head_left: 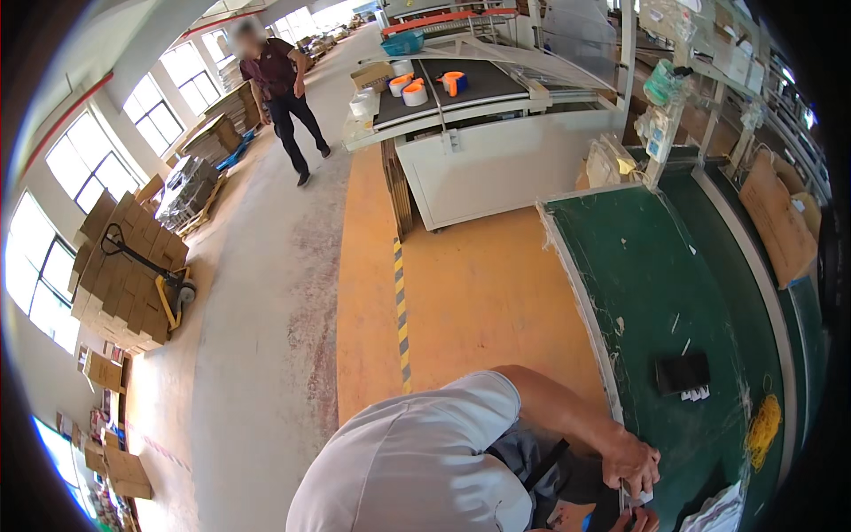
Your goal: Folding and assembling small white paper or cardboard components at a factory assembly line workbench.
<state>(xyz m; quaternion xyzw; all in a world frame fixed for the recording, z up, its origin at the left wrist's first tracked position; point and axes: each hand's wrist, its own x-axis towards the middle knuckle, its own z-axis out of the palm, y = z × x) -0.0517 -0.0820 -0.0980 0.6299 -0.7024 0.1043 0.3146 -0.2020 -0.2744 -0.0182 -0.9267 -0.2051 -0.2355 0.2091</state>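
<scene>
At the lower right, my left hand (632,463) reaches to the near edge of a green-topped workbench (612,266). Its fingers are closed on a small white piece (640,498), too small to name surely. Just below, at the picture's lower edge, my right hand (635,520) shows only in part. Its fingers are bent close to the same piece, and what they hold is hidden. Farther along the green surface lies a dark box-shaped thing (683,373) with white strips sticking out. A yellow string bundle (763,431) and a crumpled whitish sheet or bag (716,512) are nearby.
A person (277,80) stands in the aisle. Beyond the bench, a machine table (505,168) carries tape rolls (414,93) and an orange tape dispenser (453,83). A pallet jack (164,275) stands by stacked cartons (124,275). An opened carton (780,217) leans at right.
</scene>
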